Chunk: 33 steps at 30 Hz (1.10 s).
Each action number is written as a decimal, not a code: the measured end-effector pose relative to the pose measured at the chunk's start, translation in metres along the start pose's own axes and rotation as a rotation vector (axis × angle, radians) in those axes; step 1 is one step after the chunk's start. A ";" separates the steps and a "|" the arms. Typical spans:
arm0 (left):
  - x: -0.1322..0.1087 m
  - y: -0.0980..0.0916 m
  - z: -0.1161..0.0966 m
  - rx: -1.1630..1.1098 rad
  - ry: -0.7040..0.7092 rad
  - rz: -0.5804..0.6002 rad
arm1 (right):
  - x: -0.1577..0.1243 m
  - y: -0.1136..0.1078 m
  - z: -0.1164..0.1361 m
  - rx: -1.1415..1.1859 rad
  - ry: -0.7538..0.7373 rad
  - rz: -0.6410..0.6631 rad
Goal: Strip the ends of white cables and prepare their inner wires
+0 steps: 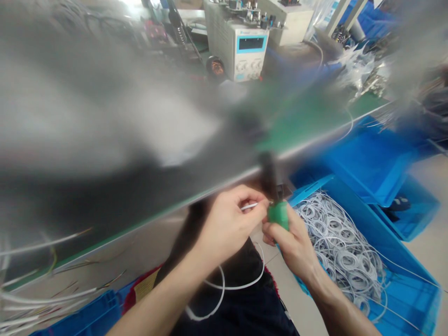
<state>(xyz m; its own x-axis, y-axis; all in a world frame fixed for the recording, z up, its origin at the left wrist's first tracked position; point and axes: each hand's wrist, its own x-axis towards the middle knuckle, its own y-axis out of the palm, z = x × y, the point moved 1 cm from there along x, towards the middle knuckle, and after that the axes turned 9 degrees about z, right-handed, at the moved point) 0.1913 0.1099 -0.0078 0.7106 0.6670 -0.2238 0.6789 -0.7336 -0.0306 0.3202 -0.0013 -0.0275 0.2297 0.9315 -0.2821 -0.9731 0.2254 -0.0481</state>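
Observation:
My left hand is closed in a pinch on the end of a white cable, which loops down over my lap. My right hand is wrapped round a green-handled tool whose dark tip points up toward the table edge. The cable end meets the tool's tip between my two hands, just under the edge of the workbench. Most of the bench top is smeared by motion blur.
A blue bin full of coiled white cables stands at my right. More blue bins lie behind it. A white power supply with a blue display stands at the back of the bench. Loose wires hang at lower left.

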 end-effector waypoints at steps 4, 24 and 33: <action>0.001 0.001 -0.001 0.010 0.004 0.000 | 0.000 0.000 -0.001 -0.027 0.010 -0.011; 0.004 0.002 0.004 0.007 0.010 0.020 | 0.002 -0.001 -0.007 -0.098 -0.024 -0.057; 0.001 -0.008 0.010 -0.104 -0.021 -0.015 | 0.040 -0.053 -0.007 -0.324 -0.012 -0.292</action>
<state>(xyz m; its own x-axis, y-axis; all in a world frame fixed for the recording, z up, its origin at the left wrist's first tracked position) 0.1847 0.1154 -0.0176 0.6972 0.6738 -0.2448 0.7054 -0.7056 0.0670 0.3804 0.0218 -0.0434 0.4945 0.8456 -0.2009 -0.8224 0.3804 -0.4231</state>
